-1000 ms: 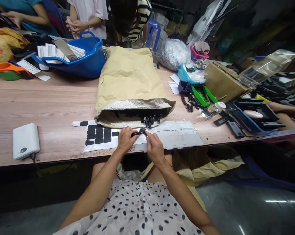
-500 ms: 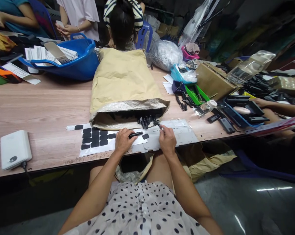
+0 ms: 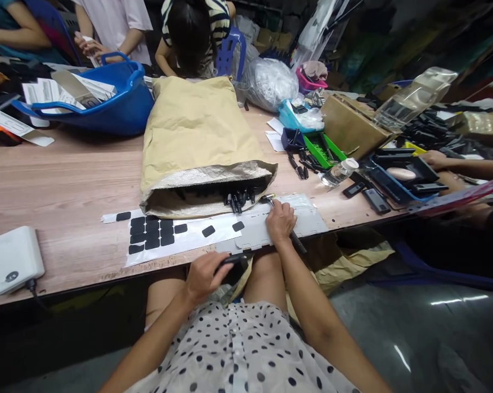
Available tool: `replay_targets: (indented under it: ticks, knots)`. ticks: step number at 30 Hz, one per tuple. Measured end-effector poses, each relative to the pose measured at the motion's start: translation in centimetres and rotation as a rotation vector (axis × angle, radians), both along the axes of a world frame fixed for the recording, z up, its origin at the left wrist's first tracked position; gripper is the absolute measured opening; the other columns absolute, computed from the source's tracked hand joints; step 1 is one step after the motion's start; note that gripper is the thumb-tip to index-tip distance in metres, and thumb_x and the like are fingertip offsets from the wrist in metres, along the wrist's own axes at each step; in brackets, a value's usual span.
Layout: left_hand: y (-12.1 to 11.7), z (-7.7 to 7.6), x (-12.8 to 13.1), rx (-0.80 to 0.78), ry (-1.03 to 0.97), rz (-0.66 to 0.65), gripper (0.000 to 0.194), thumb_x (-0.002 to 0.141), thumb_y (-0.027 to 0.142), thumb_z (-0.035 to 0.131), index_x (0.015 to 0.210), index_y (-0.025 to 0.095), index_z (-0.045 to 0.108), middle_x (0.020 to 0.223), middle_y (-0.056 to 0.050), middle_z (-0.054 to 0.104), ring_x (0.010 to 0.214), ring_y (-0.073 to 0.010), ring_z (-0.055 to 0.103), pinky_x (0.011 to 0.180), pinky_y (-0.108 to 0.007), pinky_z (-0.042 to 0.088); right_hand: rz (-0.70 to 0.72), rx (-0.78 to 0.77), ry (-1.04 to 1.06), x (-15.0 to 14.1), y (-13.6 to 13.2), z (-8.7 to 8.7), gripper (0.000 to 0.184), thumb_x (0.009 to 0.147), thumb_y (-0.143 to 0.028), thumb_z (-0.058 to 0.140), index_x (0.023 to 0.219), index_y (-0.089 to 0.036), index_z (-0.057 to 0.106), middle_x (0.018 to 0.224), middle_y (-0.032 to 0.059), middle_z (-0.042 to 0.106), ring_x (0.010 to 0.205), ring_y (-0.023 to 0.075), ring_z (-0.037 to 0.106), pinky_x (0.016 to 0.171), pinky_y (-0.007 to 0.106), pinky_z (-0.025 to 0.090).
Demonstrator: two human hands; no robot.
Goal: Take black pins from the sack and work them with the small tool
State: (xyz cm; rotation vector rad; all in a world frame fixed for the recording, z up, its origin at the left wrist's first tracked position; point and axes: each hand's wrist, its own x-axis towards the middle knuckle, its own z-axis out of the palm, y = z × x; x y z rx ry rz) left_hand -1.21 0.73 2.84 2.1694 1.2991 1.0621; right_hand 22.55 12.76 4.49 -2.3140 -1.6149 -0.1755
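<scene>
My left hand [image 3: 203, 277] is just off the table's front edge, above my lap, closed on a slim black pen-like piece [image 3: 233, 258]. My right hand [image 3: 281, 221] rests over a grey board [image 3: 257, 233], wrapped round a small hammer [image 3: 299, 243]. The hammer's dark handle sticks out below my fist, and its head lies beyond my fingers. Left of the board lies a white sheet [image 3: 148, 254] with several black rounded pads [image 3: 152, 233]. Behind it a tan sack [image 3: 201, 125] lies with its mouth towards me, several small black pieces [image 3: 238, 200] spilling out.
A white power bank [image 3: 15, 259] with a cable sits at left. A blue basket [image 3: 119, 112] of boxes stands behind it. To the right are a green tray [image 3: 324, 150], a bottle [image 3: 340, 172] and a blue tray [image 3: 388, 188] of black parts. Other people sit around the table.
My left hand has drawn back from the sheet towards my lap with the black piece, uncovering a pad. My right hand has shifted slightly, and the hammer's handle now shows.
</scene>
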Motion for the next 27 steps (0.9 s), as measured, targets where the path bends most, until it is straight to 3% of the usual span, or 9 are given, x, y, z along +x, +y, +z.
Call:
replay_targets:
  ticks: [5,8,12,14,17,20,22,24,27]
  knots:
    - [-3.5,-2.7,0.6,-0.490,0.450,0.082,0.026,0.097,0.031,0.049,0.104,0.022,0.072,0.084,-0.008,0.076,0.074,-0.0239,0.073,0.063,-0.029,0.052,0.010,0.018,-0.025,0.2,0.1,-0.4,0.033,0.096,-0.019,0.048,0.123,-0.021,0.067,0.104,0.0117,0.060,0.097,0.0258,0.050,0.074,0.033,0.032]
    - [-3.4,-1.9,1.4,-0.646,0.552,0.031,0.020,0.090,0.025,0.056,0.100,0.019,0.073,0.082,-0.011,0.075,0.073,-0.0276,0.073,0.061,-0.031,0.049,0.013,0.018,-0.032,0.1,0.1,-0.4,0.033,0.096,-0.020,0.048,0.122,-0.021,0.067,0.104,0.0118,0.060,0.096,0.0258,0.050,0.074,0.033,0.032]
    - [-0.5,2.0,3.1,-0.558,0.260,-0.004,0.017,0.091,0.031,0.057,0.089,0.023,0.072,0.069,-0.002,0.071,0.063,-0.0201,0.068,0.060,-0.027,0.046,0.010,0.030,-0.039,0.0,0.1,-0.5,0.032,0.097,-0.021,0.046,0.122,-0.021,0.067,0.103,0.0119,0.060,0.095,0.0259,0.050,0.073,0.034,0.031]
    - [2.7,4.0,4.1,-0.467,0.108,0.121,0.016,0.091,0.033,0.058,0.092,0.022,0.071,0.067,0.001,0.068,0.059,-0.0161,0.064,0.063,-0.026,0.046,0.011,0.029,-0.036,-0.1,0.1,-0.5,0.033,0.097,-0.021,0.046,0.122,-0.021,0.067,0.103,0.0119,0.061,0.095,0.0259,0.050,0.073,0.034,0.031]
    - [8.8,5.7,5.1,-0.325,0.048,0.396,0.016,0.086,0.029,0.062,0.097,0.021,0.070,0.080,-0.002,0.069,0.074,-0.0182,0.066,0.071,-0.028,0.049,0.015,0.030,-0.032,-0.2,0.1,-0.5,0.033,0.098,-0.020,0.045,0.122,-0.020,0.067,0.102,0.0119,0.061,0.094,0.0258,0.050,0.073,0.034,0.031]
    - [14.1,6.2,5.7,-0.329,0.111,0.572,0.017,0.084,0.028,0.063,0.098,0.019,0.068,0.096,-0.009,0.068,0.091,-0.0243,0.066,0.076,-0.032,0.050,0.014,0.026,-0.030,-0.3,0.1,-0.5,0.033,0.098,-0.021,0.045,0.123,-0.021,0.067,0.103,0.0115,0.061,0.095,0.0258,0.050,0.073,0.034,0.031]
    - [16.1,6.2,5.8,-0.400,0.172,0.612,0.016,0.083,0.027,0.064,0.096,0.018,0.068,0.099,-0.011,0.067,0.095,-0.0275,0.066,0.078,-0.034,0.050,0.015,0.020,-0.028,-0.4,0.1,-0.4,0.033,0.098,-0.021,0.046,0.123,-0.021,0.067,0.103,0.0112,0.061,0.096,0.0256,0.050,0.074,0.034,0.032]
    - [16.5,6.1,5.5,-0.443,0.214,0.613,0.014,0.082,0.027,0.064,0.093,0.019,0.067,0.098,-0.012,0.067,0.094,-0.0289,0.065,0.077,-0.036,0.050,0.014,0.011,-0.026,-0.5,0.1,-0.4,0.033,0.097,-0.021,0.046,0.124,-0.021,0.066,0.103,0.0112,0.060,0.096,0.0255,0.050,0.074,0.033,0.032]
    - [14.6,5.6,4.0,-0.367,0.222,0.561,0.010,0.083,0.028,0.062,0.091,0.022,0.066,0.097,-0.009,0.068,0.094,-0.0277,0.064,0.076,-0.035,0.049,0.013,0.000,-0.023,-0.5,0.1,-0.3,0.033,0.097,-0.020,0.047,0.124,-0.022,0.066,0.104,0.0111,0.060,0.098,0.0257,0.050,0.075,0.034,0.032]
